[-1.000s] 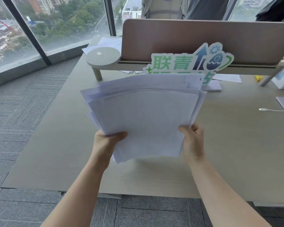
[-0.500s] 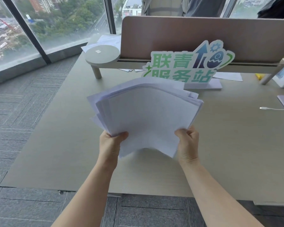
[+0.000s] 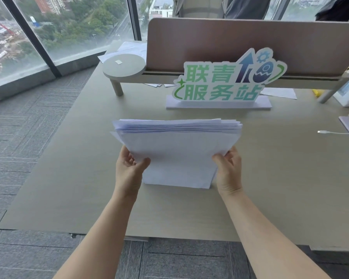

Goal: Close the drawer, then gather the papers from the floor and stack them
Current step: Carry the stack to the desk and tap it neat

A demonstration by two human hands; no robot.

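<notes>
Forearms reach up from the bottom of the view to a sheaf of papers (image 3: 179,156) stood on its lower edge on the table (image 3: 73,178), near the front half of the top. The left hand (image 3: 129,170) pinches the sheaf's lower left side, thumb across the front sheet and fingers behind; the right hand (image 3: 228,170) grips the lower right side the same way. The top edges of the sheets fan slightly, several corners stepping out at the upper left and right, so the pile is not yet square.

Judging by this, the gathering is done and the step in hand is squaring the stack by tapping it on the table. The next move likely calls for a looser grip so stray sheets can drop level, then laying the pile flat. No drawer is in view, so its state cannot be told.

Beyond the papers stands a cut-out sign (image 3: 228,81) with green characters on a white base, and behind it a brown divider panel (image 3: 250,41) on a low shelf (image 3: 124,65) with a round end. A white cable (image 3: 334,133) lies to the right.

Compared with half a second ago, the sheaf has come down from a loose, bowed, raised fan onto its edge, and the sheets sit far more evenly together.
</notes>
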